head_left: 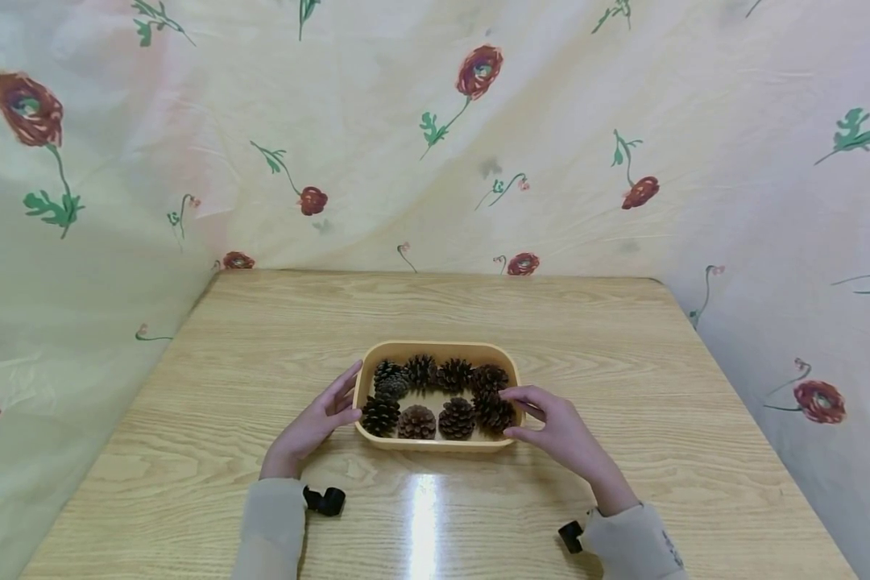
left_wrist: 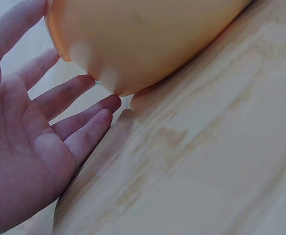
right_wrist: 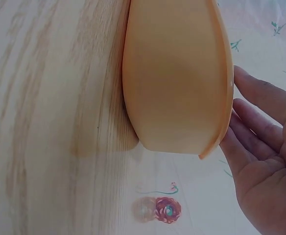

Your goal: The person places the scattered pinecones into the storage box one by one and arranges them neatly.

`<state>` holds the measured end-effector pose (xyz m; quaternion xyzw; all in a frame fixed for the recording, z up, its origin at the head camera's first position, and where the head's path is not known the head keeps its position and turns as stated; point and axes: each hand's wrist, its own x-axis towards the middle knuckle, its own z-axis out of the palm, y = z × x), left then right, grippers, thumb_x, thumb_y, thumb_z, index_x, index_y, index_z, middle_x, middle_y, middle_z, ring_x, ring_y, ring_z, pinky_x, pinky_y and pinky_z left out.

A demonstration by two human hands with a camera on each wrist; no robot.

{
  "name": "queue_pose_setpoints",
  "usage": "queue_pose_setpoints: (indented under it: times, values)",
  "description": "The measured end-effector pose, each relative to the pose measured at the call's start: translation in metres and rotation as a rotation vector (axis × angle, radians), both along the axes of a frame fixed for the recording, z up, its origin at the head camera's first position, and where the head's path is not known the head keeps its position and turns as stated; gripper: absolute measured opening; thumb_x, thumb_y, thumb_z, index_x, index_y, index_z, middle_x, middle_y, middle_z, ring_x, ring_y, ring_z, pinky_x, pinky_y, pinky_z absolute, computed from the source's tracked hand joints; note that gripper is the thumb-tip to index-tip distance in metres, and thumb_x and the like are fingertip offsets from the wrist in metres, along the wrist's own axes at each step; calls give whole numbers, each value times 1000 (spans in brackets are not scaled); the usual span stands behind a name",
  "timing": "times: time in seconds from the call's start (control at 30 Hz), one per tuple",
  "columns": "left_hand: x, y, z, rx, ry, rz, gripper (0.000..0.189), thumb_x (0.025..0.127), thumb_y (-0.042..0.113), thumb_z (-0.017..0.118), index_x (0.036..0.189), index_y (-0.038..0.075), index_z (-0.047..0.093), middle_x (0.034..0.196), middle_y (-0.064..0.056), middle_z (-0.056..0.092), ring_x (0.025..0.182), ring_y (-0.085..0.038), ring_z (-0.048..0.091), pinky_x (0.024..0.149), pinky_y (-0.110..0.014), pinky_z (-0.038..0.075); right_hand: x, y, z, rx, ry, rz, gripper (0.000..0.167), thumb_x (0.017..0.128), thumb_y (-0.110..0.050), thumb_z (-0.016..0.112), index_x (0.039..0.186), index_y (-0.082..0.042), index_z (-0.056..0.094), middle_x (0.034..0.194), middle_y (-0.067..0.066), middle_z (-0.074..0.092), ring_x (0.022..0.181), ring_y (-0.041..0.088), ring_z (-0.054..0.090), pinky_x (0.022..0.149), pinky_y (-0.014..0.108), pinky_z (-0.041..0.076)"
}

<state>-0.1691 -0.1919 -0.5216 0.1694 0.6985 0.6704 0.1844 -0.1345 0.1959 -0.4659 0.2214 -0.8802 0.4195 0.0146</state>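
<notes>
A shallow peach-coloured oblong tray (head_left: 435, 445) lies on the wooden table, with several brown pine cones set around the inside of its walls. At its left end my left hand (head_left: 314, 429) rests with fingers spread and nearly straight, tips along the outer wall and rim. My right hand (head_left: 560, 431) reaches over the right rim, thumb and forefinger at two sides of a dark pine cone (head_left: 491, 412) in the near right corner. In the right wrist view the tray wall (right_wrist: 177, 73) hides this cone, and the fingertips meet the rim.
The wooden table (head_left: 333, 310) extends on all sides of the tray. Behind it hangs a pale cloth (head_left: 377, 105) printed with red flowers, which also covers both sides. Each wrist carries a small black camera, such as the left one (head_left: 326, 501).
</notes>
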Motion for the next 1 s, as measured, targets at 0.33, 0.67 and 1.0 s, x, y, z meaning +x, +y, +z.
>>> queue_pose_setpoints:
  times: [0.33,0.67,1.0]
  values:
    - [1,1,2,-5,-1,8,77,97,17,59,156,35,12,165,-9,7,148,-40,16,120,-55,17,0,-2,2,2,1,0,47,78,-7,78,122,-2,62,124,17,65,114,35,63,98,38,51]
    - [1,-1,1,1,57,-22,77,98,14,56,157,29,10,164,-15,6,147,-45,16,118,-58,19,3,-7,5,87,44,13,46,83,-11,74,125,-2,61,126,16,63,116,34,61,99,43,49]
    - [1,0,1,8,50,-25,78,97,12,56,157,27,9,164,-16,4,147,-45,15,118,-57,19,4,-18,10,200,69,15,49,82,-13,76,127,-2,59,127,15,63,112,31,62,93,43,54]
